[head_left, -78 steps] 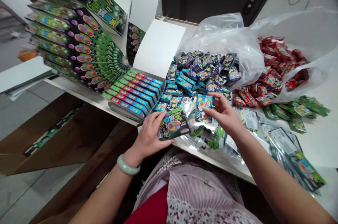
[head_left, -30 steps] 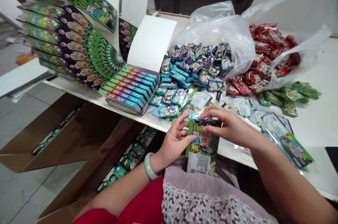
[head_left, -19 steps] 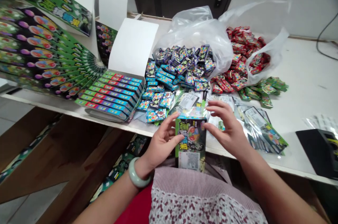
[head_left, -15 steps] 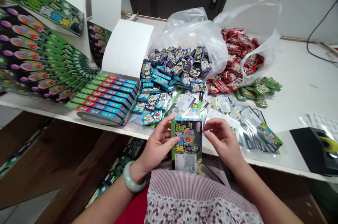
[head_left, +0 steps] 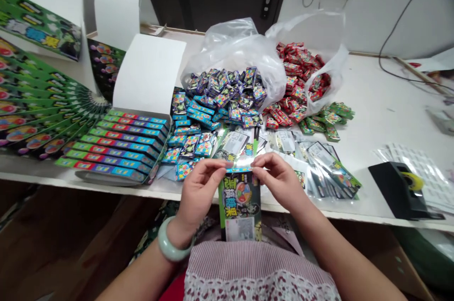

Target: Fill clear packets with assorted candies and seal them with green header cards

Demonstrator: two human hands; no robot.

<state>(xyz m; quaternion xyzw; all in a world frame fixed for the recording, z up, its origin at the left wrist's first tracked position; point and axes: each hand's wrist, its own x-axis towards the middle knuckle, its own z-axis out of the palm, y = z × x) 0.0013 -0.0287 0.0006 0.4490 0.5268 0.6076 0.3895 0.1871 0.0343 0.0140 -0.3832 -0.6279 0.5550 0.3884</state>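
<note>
A flat black-and-green printed candy packet (head_left: 241,201) stands upright in front of my lap, a narrow blue strip showing along its top edge. My left hand (head_left: 202,190) pinches its top left corner, the fingers curled behind it. At the top right corner, the thumb and forefinger of my right hand (head_left: 282,180) are closed on the same edge. The packet's lower end meets my striped apron (head_left: 248,263). Just beyond my hands lie several small blue and purple candy boxes (head_left: 189,146) and flat printed packets (head_left: 232,144) in clear plastic.
Filled packets stand in a display carton (head_left: 117,149) at left, beside fanned printed cards (head_left: 46,102). Plastic bags spill purple boxes (head_left: 227,85) and red boxes (head_left: 301,66); green boxes (head_left: 329,121) lie nearby. A tape dispenser (head_left: 400,190) sits at the table's right front edge.
My right hand has moved from beside the packet onto its top right corner. My left hand has slid up to the top left corner. The camera view has shifted to the right.
</note>
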